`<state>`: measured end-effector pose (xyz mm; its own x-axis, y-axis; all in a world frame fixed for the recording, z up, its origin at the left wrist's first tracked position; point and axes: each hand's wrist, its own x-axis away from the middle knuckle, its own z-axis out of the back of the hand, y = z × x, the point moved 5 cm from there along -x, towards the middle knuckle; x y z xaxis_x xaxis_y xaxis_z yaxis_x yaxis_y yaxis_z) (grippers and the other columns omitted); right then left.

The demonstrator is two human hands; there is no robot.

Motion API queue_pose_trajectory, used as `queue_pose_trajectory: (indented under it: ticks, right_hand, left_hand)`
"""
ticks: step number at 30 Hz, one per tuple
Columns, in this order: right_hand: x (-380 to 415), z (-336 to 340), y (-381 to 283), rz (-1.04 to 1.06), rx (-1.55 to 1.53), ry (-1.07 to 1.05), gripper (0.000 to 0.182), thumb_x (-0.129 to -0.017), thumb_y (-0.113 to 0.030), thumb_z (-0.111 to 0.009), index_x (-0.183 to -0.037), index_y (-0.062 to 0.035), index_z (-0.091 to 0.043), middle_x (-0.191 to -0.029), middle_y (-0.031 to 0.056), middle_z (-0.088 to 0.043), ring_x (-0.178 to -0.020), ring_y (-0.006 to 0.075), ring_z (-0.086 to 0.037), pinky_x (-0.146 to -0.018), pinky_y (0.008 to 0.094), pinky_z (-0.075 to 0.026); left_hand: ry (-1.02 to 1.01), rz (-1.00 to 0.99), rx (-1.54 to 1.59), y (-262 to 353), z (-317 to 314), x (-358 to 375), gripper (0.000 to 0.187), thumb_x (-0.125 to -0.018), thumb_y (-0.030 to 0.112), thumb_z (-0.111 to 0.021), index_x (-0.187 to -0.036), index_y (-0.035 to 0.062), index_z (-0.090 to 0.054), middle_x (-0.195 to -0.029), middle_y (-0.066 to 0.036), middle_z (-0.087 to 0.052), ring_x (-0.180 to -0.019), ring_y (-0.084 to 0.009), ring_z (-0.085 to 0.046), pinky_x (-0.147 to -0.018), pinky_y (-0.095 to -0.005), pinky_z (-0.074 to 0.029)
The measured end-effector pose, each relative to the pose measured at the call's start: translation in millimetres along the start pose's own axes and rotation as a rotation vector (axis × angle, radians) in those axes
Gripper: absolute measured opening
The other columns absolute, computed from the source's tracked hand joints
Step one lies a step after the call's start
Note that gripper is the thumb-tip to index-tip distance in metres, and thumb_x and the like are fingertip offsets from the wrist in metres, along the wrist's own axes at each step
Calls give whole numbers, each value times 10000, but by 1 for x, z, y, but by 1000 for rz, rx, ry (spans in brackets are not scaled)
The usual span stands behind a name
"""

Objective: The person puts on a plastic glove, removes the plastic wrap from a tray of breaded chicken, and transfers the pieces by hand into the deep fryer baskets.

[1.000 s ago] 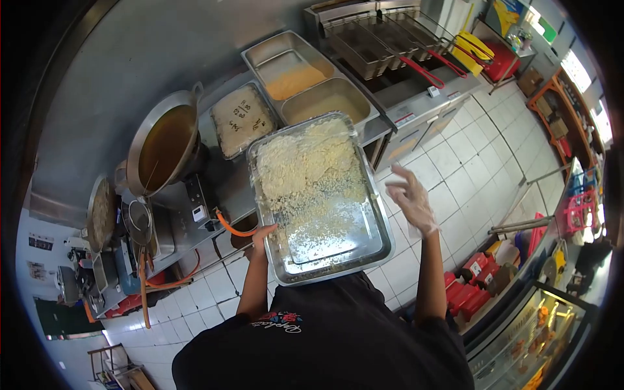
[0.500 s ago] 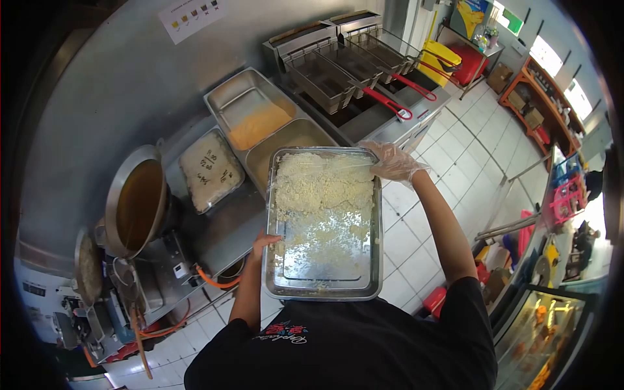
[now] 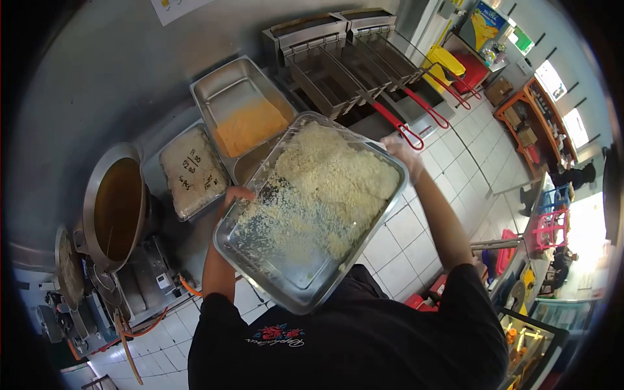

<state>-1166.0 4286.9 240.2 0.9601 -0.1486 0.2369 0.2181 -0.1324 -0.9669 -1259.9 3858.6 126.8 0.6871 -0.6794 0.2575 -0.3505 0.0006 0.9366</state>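
A metal tray (image 3: 294, 300) of pale crumb-like food hangs tilted before my chest. My left hand (image 3: 239, 195) is closed on its left edge, with the thumb over the rim. At the upper right corner my right hand (image 3: 404, 156), in a clear plastic glove and blurred, grips the rim. The crumbs (image 3: 331, 175) lie thick in the upper right part and thin toward the lower left. Behind the tray stands a steel pan (image 3: 224, 88) holding orange-yellow powder (image 3: 253, 127). A covered container with black writing (image 3: 194, 172) sits left of it.
A large pan of brown oil (image 3: 117, 211) stands at the left. Fryer baskets with red handles (image 3: 398, 123) rest at the top. A wooden stick (image 3: 130, 351) sticks out at lower left. Orange shelves (image 3: 533, 123) and a glass display case (image 3: 530, 338) stand at the right.
The tray has turned clockwise, its top toward the right, and its crumbs have spread lower. My left hand has moved up and left; my right hand has moved slightly right. The view has shifted.
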Motion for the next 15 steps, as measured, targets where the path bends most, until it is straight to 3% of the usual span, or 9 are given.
queue_pose_trajectory:
  ticks: [1, 4, 7, 13, 15]
  right_hand:
    - [3, -15, -3, 3, 5, -6, 101, -729, -49, -536, -722, -67, -635, -690, -7, -601, -647, 87, -561, -571, 266, -459]
    - [6, -60, -8, 13, -531, -57, 163, -903, -201, -541, -836, -77, -622, -789, 14, -628, -701, 168, -620, -640, 275, -511]
    - [-13, -64, 17, 3, -682, -113, 187, -915, -223, -530, -848, -72, -617, -808, 27, -632, -714, 182, -623, -648, 273, -516]
    - [-133, -56, 103, 20, -487, -88, 237, -938, -267, -509, -871, -62, -608, -846, 55, -639, -739, 209, -629, -666, 268, -525]
    - [-202, -45, 116, 207, -187, -82, 254, -946, -282, -502, -879, -59, -605, -859, 64, -642, -748, 218, -632, -672, 267, -528]
  left_hand:
    - [20, -13, 14, 5, -1, -3, 313, -725, 132, -590, -983, -46, -594, -937, -163, -636, -894, -263, -630, -832, -373, -510]
    - [61, -40, 43, 16, -7, -9, 284, -731, 132, -589, -957, -40, -593, -919, -155, -633, -878, -257, -629, -820, -369, -512]
    - [101, -66, 61, 23, -19, -10, 255, -736, 132, -589, -931, -33, -592, -902, -147, -631, -861, -252, -628, -809, -364, -513]
    - [196, -155, 96, 49, -47, 4, 201, -748, 132, -588, -879, -20, -589, -867, -131, -626, -829, -241, -626, -785, -356, -516]
    - [255, -202, 107, 61, -52, 20, 185, -751, 133, -587, -862, -16, -589, -856, -126, -624, -818, -237, -625, -777, -353, -517]
